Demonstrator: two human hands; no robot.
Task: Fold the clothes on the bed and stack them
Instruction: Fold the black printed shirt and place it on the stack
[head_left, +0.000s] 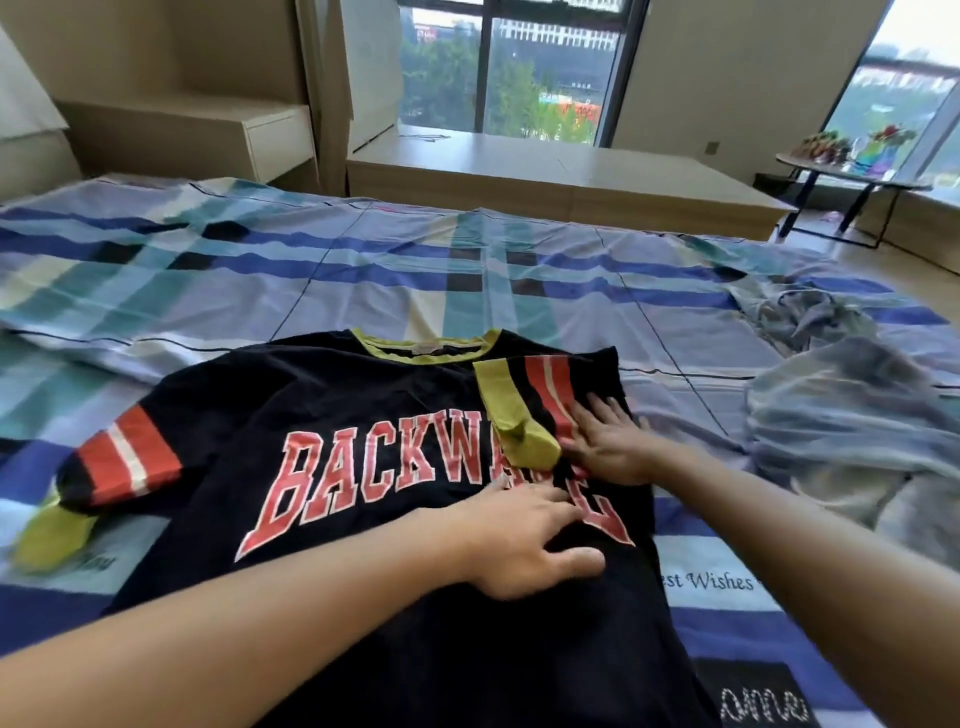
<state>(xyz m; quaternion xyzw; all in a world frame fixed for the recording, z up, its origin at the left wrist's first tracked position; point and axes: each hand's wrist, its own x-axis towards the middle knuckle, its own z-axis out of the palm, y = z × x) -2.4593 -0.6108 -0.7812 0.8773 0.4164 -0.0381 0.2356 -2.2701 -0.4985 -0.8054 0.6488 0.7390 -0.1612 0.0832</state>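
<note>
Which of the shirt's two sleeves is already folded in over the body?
The sleeve pressed by the right hand, folded across the black shirt and its lettering; the other sleeve lies spread out on the bedsheet, untouched.

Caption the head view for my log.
On a plaid bed, the left hand and right hand press flat a black T-shirt, one sleeve folded in.

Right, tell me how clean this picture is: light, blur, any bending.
Head view: daylight comes in through the windows behind the bed, and the right-hand pane is washed out; the wide lens tilts the walls and window frames and bows the stripes of the sheet; the lettering on the shirt reads sharp, while the grey clothes at the right edge and the shirt's left cuff are smeared.
</note>
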